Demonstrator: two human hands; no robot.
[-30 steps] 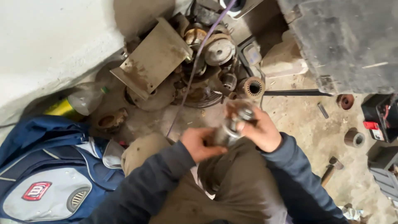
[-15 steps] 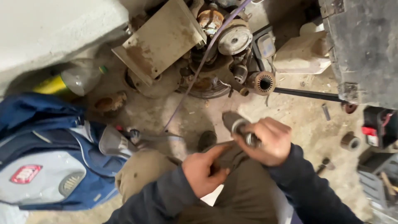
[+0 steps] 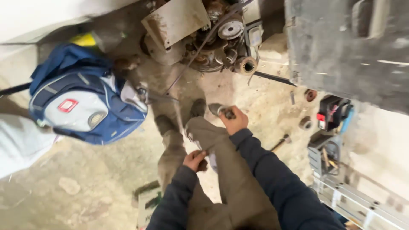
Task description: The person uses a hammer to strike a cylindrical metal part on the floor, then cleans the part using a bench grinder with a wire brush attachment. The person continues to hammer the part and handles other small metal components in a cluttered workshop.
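One head view only. Right hand [image 3: 235, 121], centre of frame, clenched around grey metal cylinder [image 3: 218, 109]; long axis running up-left from fist, free end toward boots. Left hand [image 3: 195, 159], lower centre, closed on small dark part, kind not discernible, resting against trouser leg [image 3: 213, 136], well below cylinder. Right hand nearer. Blue backpack [image 3: 81, 100] left.

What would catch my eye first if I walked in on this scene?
Probably the blue and grey backpack on the dusty floor at left. Then the heap of rusty machine parts at the top, and below it the right hand gripping a grey cylindrical metal part while the left hand rests on the knee.
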